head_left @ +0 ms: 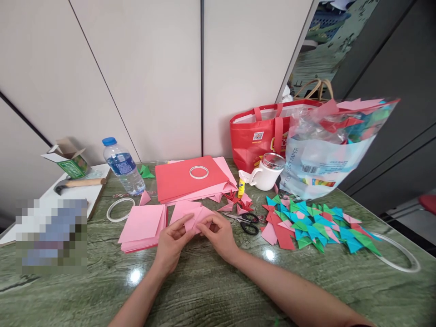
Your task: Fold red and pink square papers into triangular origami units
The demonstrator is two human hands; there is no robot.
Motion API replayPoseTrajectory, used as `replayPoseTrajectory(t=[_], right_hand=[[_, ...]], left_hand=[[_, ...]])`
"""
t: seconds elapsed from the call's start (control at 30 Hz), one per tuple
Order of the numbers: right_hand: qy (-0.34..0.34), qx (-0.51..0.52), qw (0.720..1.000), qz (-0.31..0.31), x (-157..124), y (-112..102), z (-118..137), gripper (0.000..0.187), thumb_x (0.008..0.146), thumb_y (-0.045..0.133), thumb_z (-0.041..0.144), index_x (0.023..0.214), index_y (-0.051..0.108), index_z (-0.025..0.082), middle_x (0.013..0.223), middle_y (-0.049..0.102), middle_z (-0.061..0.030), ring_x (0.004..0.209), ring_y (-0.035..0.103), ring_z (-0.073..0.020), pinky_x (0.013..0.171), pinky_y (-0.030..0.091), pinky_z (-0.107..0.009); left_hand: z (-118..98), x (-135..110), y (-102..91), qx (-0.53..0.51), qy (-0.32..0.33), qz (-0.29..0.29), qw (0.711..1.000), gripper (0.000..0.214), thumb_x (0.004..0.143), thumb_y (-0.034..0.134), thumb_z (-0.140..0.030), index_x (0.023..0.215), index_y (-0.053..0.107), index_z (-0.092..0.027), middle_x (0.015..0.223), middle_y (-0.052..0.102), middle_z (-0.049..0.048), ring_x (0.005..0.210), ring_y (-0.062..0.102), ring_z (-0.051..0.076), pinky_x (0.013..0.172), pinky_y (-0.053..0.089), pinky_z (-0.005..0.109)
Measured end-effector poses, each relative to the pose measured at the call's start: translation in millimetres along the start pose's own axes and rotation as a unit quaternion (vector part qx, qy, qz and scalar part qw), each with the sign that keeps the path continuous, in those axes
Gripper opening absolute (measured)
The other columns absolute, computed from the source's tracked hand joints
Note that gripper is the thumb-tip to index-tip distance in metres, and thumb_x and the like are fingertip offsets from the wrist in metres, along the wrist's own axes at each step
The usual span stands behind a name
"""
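My left hand [172,244] and my right hand [218,234] meet over a pink paper piece [195,216] on the green marble table [204,286]. Both hands pinch the folded pink paper between fingers and thumbs. A stack of pink square sheets [143,225] lies just left of my left hand. Black-handled scissors [245,222] lie just right of my right hand.
A red paper stack [184,179] with a tape ring [199,172] sits behind, a water bottle [123,166] to its left. A white mug [267,172], red bag [262,136], plastic bag [327,154] and folded coloured triangles [316,225] fill the right. A hammer [80,183] lies far left.
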State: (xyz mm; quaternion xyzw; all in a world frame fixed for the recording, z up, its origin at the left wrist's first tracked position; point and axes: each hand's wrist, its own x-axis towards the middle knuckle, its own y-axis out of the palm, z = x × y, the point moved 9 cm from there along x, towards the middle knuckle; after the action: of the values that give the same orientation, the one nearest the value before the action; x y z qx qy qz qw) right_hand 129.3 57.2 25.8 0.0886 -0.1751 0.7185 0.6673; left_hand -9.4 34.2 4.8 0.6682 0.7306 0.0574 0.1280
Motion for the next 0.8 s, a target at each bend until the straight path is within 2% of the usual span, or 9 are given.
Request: replayPoseTrajectory(t=[0.13, 0.37, 0.6, 0.8], right_hand=[[-0.007, -0.012, 1.000, -0.010, -2, -2, 3, 0.014, 0.074, 0.066, 0.027, 0.064, 0.062, 0.019, 0.061, 0.058, 0.0002, 0.054, 0.052, -0.0126, 0.050, 0.041, -0.024], [0.023, 0.026, 0.999, -0.021, -3, -2, -9, 0.017, 0.073, 0.068, 0.031, 0.067, 0.056, 0.019, 0.063, 0.055, 0.0017, 0.053, 0.054, -0.0117, 0.050, 0.044, -0.023], [0.031, 0.043, 0.998, -0.024, -3, -1, -14, 0.018, 0.075, 0.066, 0.033, 0.070, 0.057, 0.018, 0.067, 0.057, 0.0008, 0.053, 0.057, -0.0118, 0.052, 0.046, -0.024], [0.033, 0.064, 0.997, -0.013, -3, 1, -13, 0.017, 0.075, 0.064, 0.031, 0.070, 0.055, 0.019, 0.066, 0.056, 0.0015, 0.050, 0.060, -0.0120, 0.049, 0.046, -0.024]], left_hand=[[2, 0, -2.3, 0.008, 0.011, -0.016, 1.000, 0.044, 0.056, 0.079, -0.023, 0.098, 0.070, -0.017, 0.075, 0.068, 0.0025, 0.076, 0.061, 0.016, 0.072, 0.048, 0.028], [-3, -1, -1.9, 0.016, 0.019, -0.027, 0.999, 0.039, 0.058, 0.077, -0.026, 0.095, 0.072, -0.017, 0.061, 0.060, -0.0017, 0.058, 0.051, 0.009, 0.056, 0.043, 0.019], [-1, -3, 6.1, -0.014, 0.000, 0.011, 1.000, 0.047, 0.055, 0.078, -0.021, 0.101, 0.068, -0.018, 0.090, 0.069, 0.0054, 0.086, 0.062, 0.018, 0.078, 0.047, 0.029], [0, -1, 0.8, 0.001, 0.021, -0.015, 1.000, 0.042, 0.056, 0.078, -0.021, 0.098, 0.070, -0.017, 0.085, 0.069, 0.0040, 0.084, 0.061, 0.017, 0.074, 0.048, 0.026]])
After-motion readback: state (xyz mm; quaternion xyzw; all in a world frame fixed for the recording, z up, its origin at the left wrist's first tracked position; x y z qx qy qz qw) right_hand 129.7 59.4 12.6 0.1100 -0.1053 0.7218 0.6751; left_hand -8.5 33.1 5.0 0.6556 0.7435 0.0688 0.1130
